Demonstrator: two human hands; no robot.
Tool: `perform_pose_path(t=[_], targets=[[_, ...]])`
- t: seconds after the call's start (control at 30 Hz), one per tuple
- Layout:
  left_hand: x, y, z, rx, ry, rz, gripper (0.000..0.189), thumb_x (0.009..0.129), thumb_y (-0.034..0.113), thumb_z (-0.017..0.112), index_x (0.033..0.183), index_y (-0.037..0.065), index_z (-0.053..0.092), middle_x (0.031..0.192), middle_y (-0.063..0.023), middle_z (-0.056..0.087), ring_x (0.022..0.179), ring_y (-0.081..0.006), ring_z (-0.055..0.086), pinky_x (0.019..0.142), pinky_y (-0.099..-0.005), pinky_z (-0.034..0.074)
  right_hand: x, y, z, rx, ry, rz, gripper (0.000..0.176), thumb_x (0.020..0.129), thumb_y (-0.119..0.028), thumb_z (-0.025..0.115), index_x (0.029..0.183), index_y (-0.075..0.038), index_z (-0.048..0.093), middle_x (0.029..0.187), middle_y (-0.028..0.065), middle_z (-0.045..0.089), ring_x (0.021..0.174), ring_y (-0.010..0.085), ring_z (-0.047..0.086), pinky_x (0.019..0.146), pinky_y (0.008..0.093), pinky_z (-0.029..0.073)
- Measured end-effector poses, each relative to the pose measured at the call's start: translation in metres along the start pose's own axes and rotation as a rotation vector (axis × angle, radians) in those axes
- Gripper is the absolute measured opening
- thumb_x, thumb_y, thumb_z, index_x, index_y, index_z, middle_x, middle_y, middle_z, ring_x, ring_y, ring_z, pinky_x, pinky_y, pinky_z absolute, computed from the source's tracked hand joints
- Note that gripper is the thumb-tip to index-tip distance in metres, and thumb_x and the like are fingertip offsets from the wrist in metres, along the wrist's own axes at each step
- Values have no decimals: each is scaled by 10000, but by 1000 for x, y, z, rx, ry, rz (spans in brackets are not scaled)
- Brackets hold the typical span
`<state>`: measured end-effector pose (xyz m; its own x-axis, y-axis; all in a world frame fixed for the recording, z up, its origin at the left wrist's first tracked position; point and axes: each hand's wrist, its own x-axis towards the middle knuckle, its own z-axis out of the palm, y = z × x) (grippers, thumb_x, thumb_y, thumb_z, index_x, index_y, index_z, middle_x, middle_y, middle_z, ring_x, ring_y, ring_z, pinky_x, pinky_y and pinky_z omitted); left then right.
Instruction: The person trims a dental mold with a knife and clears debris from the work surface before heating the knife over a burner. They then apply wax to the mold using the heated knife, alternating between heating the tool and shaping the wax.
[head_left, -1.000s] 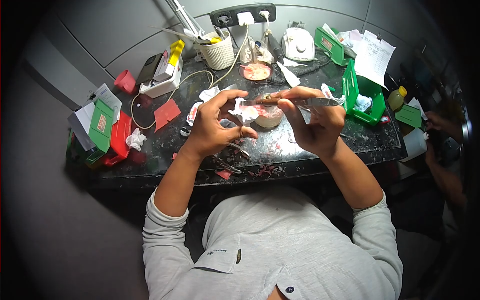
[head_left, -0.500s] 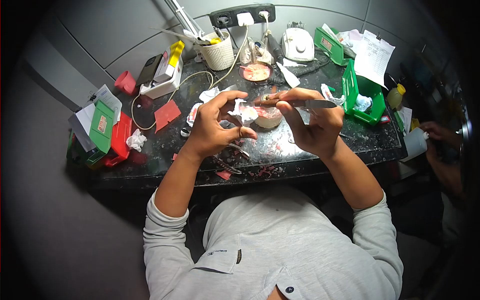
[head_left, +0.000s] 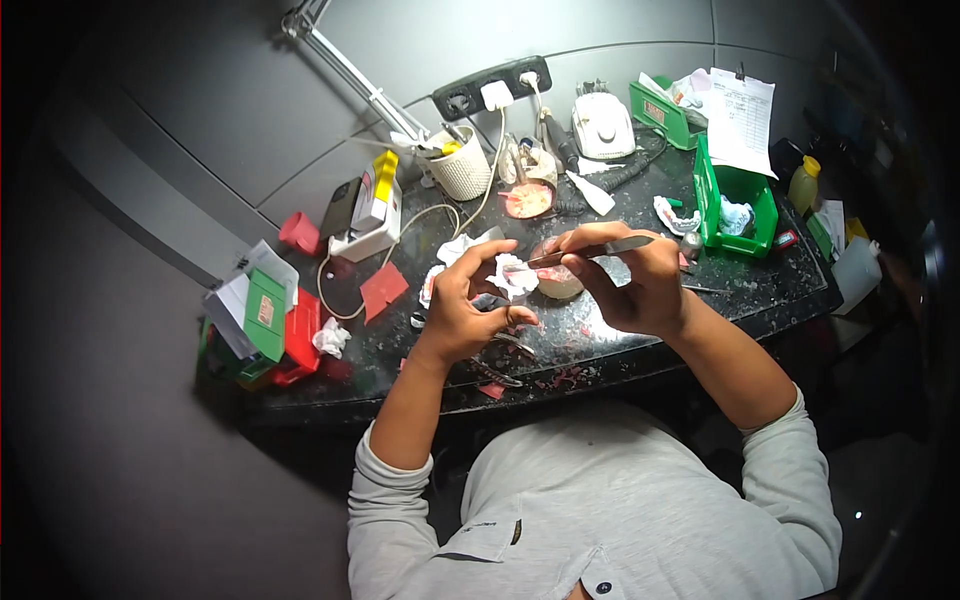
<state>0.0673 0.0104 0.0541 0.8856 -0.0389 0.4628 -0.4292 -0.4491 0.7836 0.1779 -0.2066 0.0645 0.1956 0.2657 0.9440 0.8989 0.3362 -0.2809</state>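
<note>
My left hand point(head_left: 455, 310) is curled around a small white plaster dental cast point(head_left: 513, 280) with pink wax on it, fingers above and thumb below. My right hand point(head_left: 640, 285) pinches a wax knife point(head_left: 628, 244) that has a brown handle and a metal blade at its right end. The knife's left end is at the pink part of the cast; contact is hard to make out. Just behind, a round translucent pot point(head_left: 560, 283) is partly hidden by the hands. A pink wax sheet point(head_left: 382, 291) lies left of my left hand.
Pink scraps point(head_left: 565, 378) litter the front edge. At right stands a green box point(head_left: 750, 240) beside a dental cast point(head_left: 677, 215). Further back are a dish of pink material point(head_left: 528, 200), a white control unit point(head_left: 603, 125) and a pen pot point(head_left: 462, 170). Red and green boxes point(head_left: 300, 340) stand left.
The camera view has turned, shifting the bench rightward and down in the picture. The knife's left end has come from above the pot to the cast. Both holds are kept.
</note>
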Motion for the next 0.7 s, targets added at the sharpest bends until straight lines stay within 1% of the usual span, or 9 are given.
perform_pose_path(t=[0.03, 0.1, 0.2, 0.23, 0.47, 0.53, 0.6, 0.67, 0.7], targets=[[0, 1, 0, 11, -13, 4, 790, 694, 140, 956, 1339, -51, 542, 1100, -96, 688, 988, -131, 677, 838, -282, 582, 0, 2, -1, -5, -21, -15, 141, 909, -20, 725, 1015, 34, 650, 917, 147, 744, 766, 240, 762, 670, 313, 594], [-1, 1, 2, -74, -11, -98, 859, 688, 228, 965, 1374, -29, 516, 1178, -72, 647, 1128, -149, 636, 975, -304, 523, 0, 0, -3, -1, -28, -9, 144, 909, -18, 725, 1020, 29, 648, 913, 144, 744, 768, 235, 762, 667, 312, 593], [-1, -3, 1, -54, -18, -90, 876, 686, 246, 965, 1380, -30, 508, 1203, -71, 630, 1157, -156, 625, 983, -306, 520, 1, 0, -7, -12, -38, -7, 150, 910, -15, 721, 1034, 17, 644, 896, 129, 743, 767, 226, 764, 659, 310, 591], [1, -4, 4, -52, 21, -3, 851, 693, 236, 963, 1370, -38, 526, 1113, -104, 693, 1014, -143, 677, 899, -302, 571, 1, 0, -7, -16, -44, -14, 148, 910, -17, 722, 1033, 14, 646, 889, 123, 742, 763, 227, 763, 655, 309, 590], [0, -6, 6, 75, 58, 50, 880, 669, 282, 972, 1361, -34, 531, 1107, -104, 696, 1015, -150, 685, 898, -303, 572, 3, 3, -10, -18, -32, -24, 111, 916, -36, 722, 990, 15, 656, 858, 127, 736, 732, 220, 758, 631, 303, 577], [1, -8, 6, 196, 99, 101, 870, 672, 287, 969, 1356, -26, 533, 1111, -108, 686, 1004, -165, 696, 884, -305, 577, 8, 0, -21, -80, -25, -7, 98, 905, -24, 729, 949, 28, 659, 818, 126, 727, 723, 205, 759, 623, 294, 572], [0, -4, 5, 251, 102, 113, 862, 693, 226, 959, 1379, -31, 506, 1138, -104, 667, 1031, -159, 675, 899, -298, 565, 10, 3, -27, -111, 111, 98, 103, 908, -47, 722, 927, 31, 658, 729, 130, 698, 643, 175, 718, 570, 299, 532], [-1, -3, 6, 311, 112, 131, 859, 719, 162, 944, 1408, -37, 471, 1187, -112, 641, 1066, -162, 658, 912, -299, 561, 18, 3, -43, -234, 34, 456, 148, 921, -105, 703, 896, 36, 665, 644, 138, 654, 561, 166, 649, 519, 318, 476], [-1, -4, 6, 312, 127, 136, 856, 720, 160, 943, 1406, -38, 472, 1199, -115, 637, 1069, -166, 659, 916, -300, 562, 18, 12, -47, -267, 1, 523, 234, 931, -174, 689, 852, 45, 669, 601, 145, 626, 508, 176, 579, 503, 337, 437]])
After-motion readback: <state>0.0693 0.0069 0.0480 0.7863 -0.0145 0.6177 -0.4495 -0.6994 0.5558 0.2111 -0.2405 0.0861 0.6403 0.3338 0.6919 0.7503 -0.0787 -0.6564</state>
